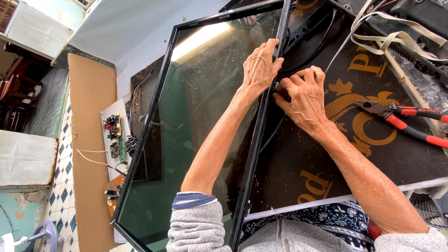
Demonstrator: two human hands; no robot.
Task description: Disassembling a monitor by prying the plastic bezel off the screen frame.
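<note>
A large flat screen panel (196,116) with a thin black frame stands on edge, its dark glass reflecting light. My left hand (259,66) lies flat on the glass with its fingers hooked over the panel's right frame edge (261,126). Just right of that edge, my right hand (303,95) is curled, fingertips pinching at the frame where a black cable (322,39) runs behind. Whatever the fingers pinch is hidden. Both forearms come up from grey sleeves at the bottom.
Red-handled pliers (401,119) lie on the black mat with gold lettering (354,84) to the right. Beige flat ribbon cables (392,35) loop at top right. A circuit board (116,140) with wires lies on the floor, left of the panel, beside a brown board (88,140).
</note>
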